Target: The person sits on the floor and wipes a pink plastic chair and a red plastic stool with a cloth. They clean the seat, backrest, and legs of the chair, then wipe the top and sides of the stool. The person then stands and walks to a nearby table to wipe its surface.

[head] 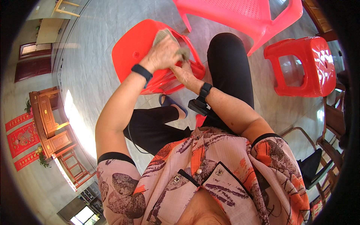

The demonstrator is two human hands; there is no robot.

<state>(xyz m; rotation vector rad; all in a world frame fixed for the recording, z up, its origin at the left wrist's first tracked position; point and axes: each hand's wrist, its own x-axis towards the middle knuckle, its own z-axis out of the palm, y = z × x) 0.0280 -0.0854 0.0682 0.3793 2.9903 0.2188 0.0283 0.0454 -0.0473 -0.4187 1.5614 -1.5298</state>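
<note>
A red plastic stool [126,56] leans in front of me, its smooth seat with a small central hole turned to the left and its legs to the right. My left hand [164,53] presses a folded grey-green cloth [161,36] against the edge of the seat. Part of the cloth hangs out beyond the knuckles, and the hand is slightly blurred. Close beside it, my right hand [187,76] grips the side of the stool near the cloth's loose end. Its fingertips are partly hidden.
A pink-red plastic chair [239,14] stands ahead. Another red stool [292,67] is at the right, near wooden furniture [333,118]. My black-trousered knee [229,56] rises beside the stool. A carved wooden cabinet [46,121] stands at the far left on the grey tiled floor [90,56].
</note>
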